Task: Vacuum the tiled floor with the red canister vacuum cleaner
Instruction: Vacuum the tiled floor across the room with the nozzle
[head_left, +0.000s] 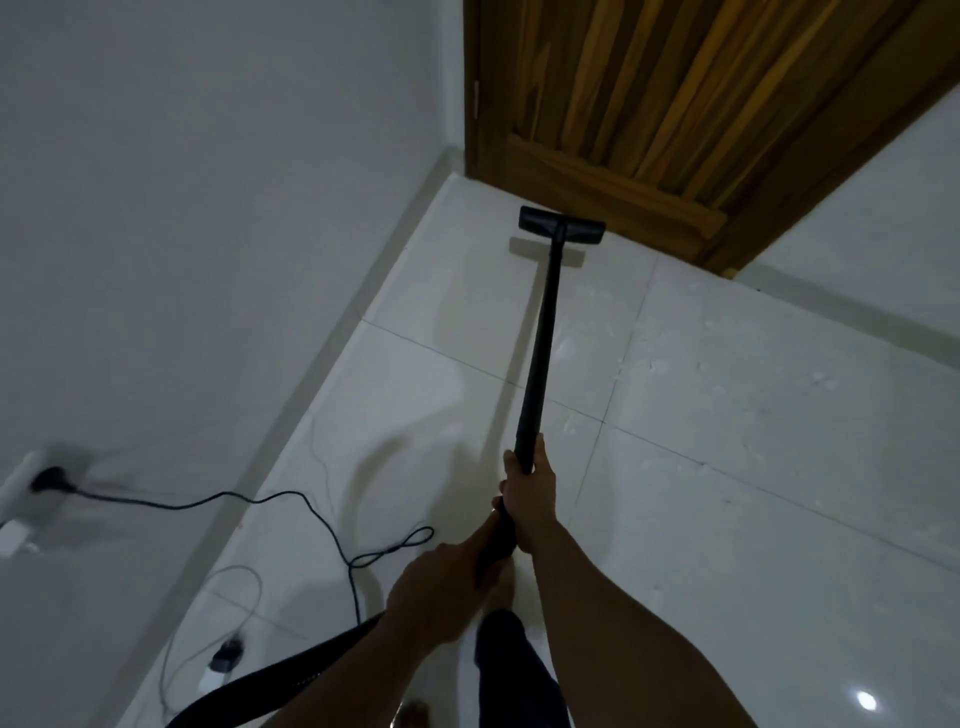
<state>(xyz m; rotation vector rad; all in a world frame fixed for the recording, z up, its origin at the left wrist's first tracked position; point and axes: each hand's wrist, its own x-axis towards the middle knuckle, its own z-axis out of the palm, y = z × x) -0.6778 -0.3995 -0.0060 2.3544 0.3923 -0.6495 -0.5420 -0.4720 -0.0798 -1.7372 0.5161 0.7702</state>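
A long black vacuum wand (540, 343) runs from my hands to a black floor head (562, 224) resting on the white tiled floor (727, 415), just in front of the wooden door. My right hand (529, 493) grips the wand higher up. My left hand (441, 587) holds the wand's handle end lower down, where the black ribbed hose (270, 680) bends away to the lower left. The red canister is out of view.
A brown wooden door (649, 114) stands ahead. A white wall (182, 208) runs along the left with a socket and black plug (49, 480). A black power cord (332, 530) loops over the floor. A thin white cable and charger (221, 667) lie near the wall. My bare feet show below.
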